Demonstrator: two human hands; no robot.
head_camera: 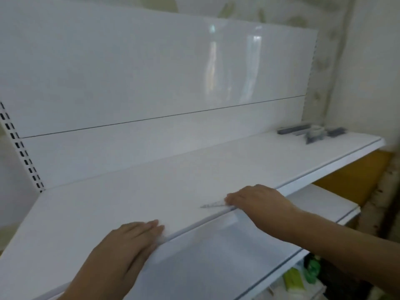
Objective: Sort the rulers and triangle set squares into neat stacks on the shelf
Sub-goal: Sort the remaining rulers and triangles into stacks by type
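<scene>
The white shelf runs wide and bare from the slotted upright at the left to its far right end, with a tall white back panel behind it and a raised lip along the front edge. Most of the surface between the hands and the far end is open.

The left hand lies flat on the shelf near the front lip, fingers straight and together, holding nothing. The right hand rests on the shelf just at the lip, fingers bent down over one end of a clear ruler (its thin tip pokes out to the left); whether they pinch it or only press on it is hard to tell.

Well apart, at the far right end, a blurred pile of rulers and set squares lies against the back panel. A lower shelf shows below.
</scene>
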